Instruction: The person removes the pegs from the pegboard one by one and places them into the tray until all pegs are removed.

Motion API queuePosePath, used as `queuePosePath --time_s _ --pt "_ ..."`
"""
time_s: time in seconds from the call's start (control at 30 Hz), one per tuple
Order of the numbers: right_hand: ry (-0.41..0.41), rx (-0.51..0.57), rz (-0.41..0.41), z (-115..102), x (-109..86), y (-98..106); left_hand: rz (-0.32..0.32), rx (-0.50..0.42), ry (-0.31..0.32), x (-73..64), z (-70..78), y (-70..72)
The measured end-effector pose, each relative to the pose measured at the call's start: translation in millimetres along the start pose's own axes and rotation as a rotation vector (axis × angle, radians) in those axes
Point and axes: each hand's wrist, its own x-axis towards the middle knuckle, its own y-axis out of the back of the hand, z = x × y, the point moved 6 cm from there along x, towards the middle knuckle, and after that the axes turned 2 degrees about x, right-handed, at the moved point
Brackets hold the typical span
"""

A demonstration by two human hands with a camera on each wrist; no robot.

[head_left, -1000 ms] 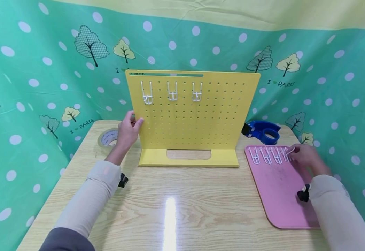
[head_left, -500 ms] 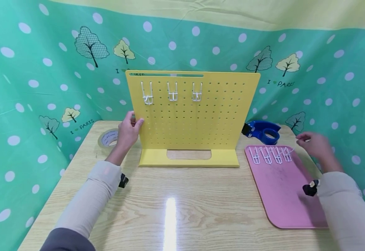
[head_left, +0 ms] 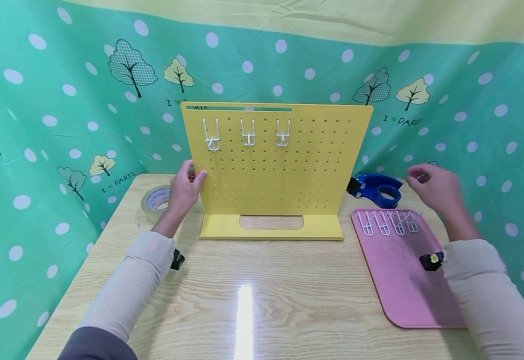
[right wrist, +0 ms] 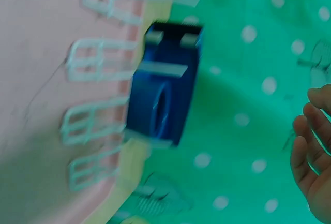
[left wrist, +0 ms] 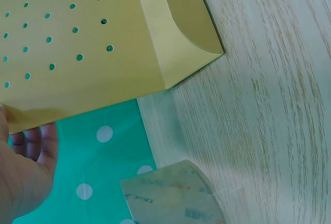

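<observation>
Hooks of bent white wire, three of them, hang spaced apart along the upper left part of a yellow pegboard. Four more hooks lie side by side at the far end of a pink tray, their prongs reaching past its rim in my right wrist view.

My left hand grips the board's left edge, thumb on the front and fingers wrapped behind. My right hand hangs in the air beyond the tray, near the blue tape dispenser; its fingers are loosely bent, partway closed, and I see nothing in them, though the wrist view cuts off part of the palm.

From here I judge each hook light, stiff and hard to damage, but thin and smooth enough to twist or slide between fingertips. I would pinch one across its square frame, leaving the prongs free, and lift straight up so it doesn't snag its neighbour. The board looks thin and rigid; it stands on its own foot, yet I expect it could skid or tip under a push, so the edge is a sensible place to steady it.
</observation>
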Motion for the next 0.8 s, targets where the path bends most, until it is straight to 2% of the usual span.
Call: queuePosePath --time_s 0.27,0.6,0.8 --pt "0.119 0.090 0.105 -61 5.0 0 -0.010 0.003 0.003 0.8 -0.6 -0.7" --pt "0.243 0.172 0.168 -129 15.0 -11 -0.004 0.006 0.008 1.3 -0.6 -0.2" --pt "0.350 0.192 0.180 -164 20.4 -21 -0.011 0.007 0.008 1.7 -1.2 -0.7"
